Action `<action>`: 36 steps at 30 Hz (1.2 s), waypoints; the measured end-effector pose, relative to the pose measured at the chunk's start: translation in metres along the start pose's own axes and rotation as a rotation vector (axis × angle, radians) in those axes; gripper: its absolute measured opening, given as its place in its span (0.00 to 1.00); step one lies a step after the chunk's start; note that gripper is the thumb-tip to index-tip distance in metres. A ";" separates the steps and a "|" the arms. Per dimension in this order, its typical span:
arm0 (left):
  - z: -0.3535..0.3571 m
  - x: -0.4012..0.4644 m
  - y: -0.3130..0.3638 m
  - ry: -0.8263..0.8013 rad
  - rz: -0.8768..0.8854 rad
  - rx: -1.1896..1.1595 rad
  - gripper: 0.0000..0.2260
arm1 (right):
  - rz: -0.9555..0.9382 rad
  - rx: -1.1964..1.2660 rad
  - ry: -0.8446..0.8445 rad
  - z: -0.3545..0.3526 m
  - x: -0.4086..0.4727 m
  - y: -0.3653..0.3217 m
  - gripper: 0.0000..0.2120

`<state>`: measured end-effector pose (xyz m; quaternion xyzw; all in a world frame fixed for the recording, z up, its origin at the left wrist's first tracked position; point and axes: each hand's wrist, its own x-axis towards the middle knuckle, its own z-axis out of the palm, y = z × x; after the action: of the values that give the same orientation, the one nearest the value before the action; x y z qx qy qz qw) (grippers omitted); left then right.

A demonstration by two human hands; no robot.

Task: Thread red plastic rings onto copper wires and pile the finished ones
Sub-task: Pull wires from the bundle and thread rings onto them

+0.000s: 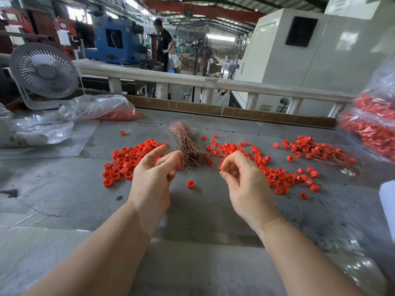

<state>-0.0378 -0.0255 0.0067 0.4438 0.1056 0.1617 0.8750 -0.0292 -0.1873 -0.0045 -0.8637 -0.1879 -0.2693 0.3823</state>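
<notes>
Left hand (155, 174) relaxed, fingers loosely spread, holding nothing, just beside copper wire bundle (188, 144). Right hand (239, 178) pinches 1 thin wire between thumb and forefinger above loose red rings (275, 176).

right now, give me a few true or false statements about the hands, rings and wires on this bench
1. The copper wire bundle lies between two spreads of red rings. True.
2. The left hand grips a ring. False: its fingers are relaxed and hold nothing.
3. The right hand pinches a thin wire. True.
4. A lone ring lies on the bench between the hands. True.
5. The small white fan stands at the far right. False: far left.
</notes>
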 end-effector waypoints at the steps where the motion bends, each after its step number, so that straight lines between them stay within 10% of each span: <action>1: 0.000 0.000 0.000 -0.003 0.003 0.000 0.10 | 0.007 -0.030 0.015 -0.001 0.000 0.001 0.16; 24: -0.001 0.000 -0.003 -0.050 0.065 0.096 0.06 | 0.330 -0.378 0.188 -0.011 0.003 0.015 0.11; 36: 0.004 -0.006 -0.015 -0.180 0.146 0.297 0.11 | -0.290 -0.294 0.108 -0.002 -0.003 -0.010 0.21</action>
<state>-0.0390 -0.0391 -0.0031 0.5871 0.0171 0.1672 0.7918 -0.0373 -0.1828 0.0000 -0.8585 -0.2481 -0.3918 0.2190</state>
